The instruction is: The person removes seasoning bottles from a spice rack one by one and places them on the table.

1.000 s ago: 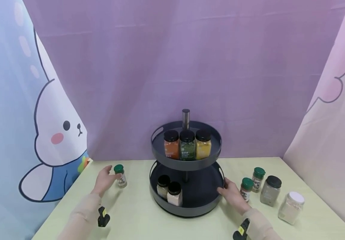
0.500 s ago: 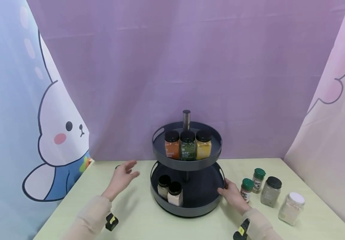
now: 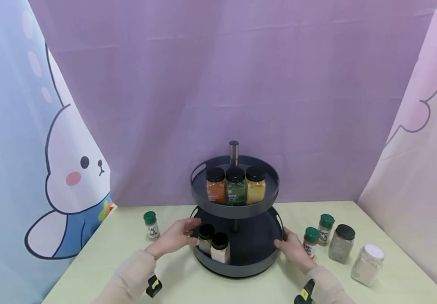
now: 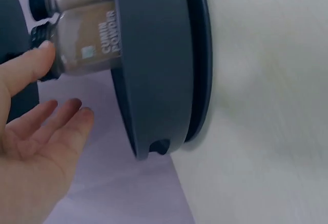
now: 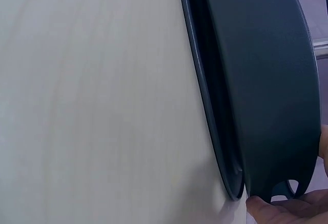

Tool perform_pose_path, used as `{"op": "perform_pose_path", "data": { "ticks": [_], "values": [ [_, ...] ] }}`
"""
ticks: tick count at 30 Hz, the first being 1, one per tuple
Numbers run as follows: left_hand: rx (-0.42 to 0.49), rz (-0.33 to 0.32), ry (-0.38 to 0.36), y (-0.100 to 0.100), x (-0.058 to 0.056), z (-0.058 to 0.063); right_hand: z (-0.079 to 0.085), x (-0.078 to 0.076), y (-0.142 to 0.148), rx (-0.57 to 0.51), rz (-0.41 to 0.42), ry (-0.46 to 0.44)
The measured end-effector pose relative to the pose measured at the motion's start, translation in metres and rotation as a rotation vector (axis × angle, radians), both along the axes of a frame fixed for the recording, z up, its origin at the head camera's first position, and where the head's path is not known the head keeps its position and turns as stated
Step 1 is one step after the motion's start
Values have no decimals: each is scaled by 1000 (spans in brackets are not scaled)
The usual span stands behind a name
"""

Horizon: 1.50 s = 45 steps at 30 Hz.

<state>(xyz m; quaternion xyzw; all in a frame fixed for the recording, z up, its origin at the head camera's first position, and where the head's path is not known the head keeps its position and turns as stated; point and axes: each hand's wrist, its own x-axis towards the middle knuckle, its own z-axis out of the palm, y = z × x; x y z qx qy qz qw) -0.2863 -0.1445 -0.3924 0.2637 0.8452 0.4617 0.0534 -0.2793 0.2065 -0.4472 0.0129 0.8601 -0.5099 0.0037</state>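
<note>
Beside the left rim of the two-tier rack, the left hand is spread, fingers parted and empty, its thumb overlapping the cumin powder jar; whether they touch cannot be told. This jar stands at the front left of the rack's lower tier, next to a pale-filled jar. At the rack's right, the right hand grips the lower tier's rim. Left of the rack, a green-capped shaker stands on the tabletop.
</note>
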Motion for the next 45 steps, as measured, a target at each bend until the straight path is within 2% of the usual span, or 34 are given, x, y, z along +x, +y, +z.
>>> {"op": "perform_pose_path", "data": {
  "ticks": [4, 8, 18, 28, 37, 45],
  "values": [
    [-3, -44, -30, 6, -4, -7, 2, 1, -1, -8, -3, 4],
    [-12, -55, -72, 9, -8, -15, -1, 1, -1, -13, -5, 19],
    [-86, -58, -7, 15, -10, -24, -2, 1, -5, -18, -16, 7],
    [-141, -82, 37, 14, -16, -23, -1, 0, -6, -31, -10, 21],
    [-122, -83, 39, 18, -17, -20, -1, 0, -2, -18, -16, -1],
    [-119, -11, 8, 20, -19, -11, -2, 0, 0, -18, -17, -8]
  ]
}}
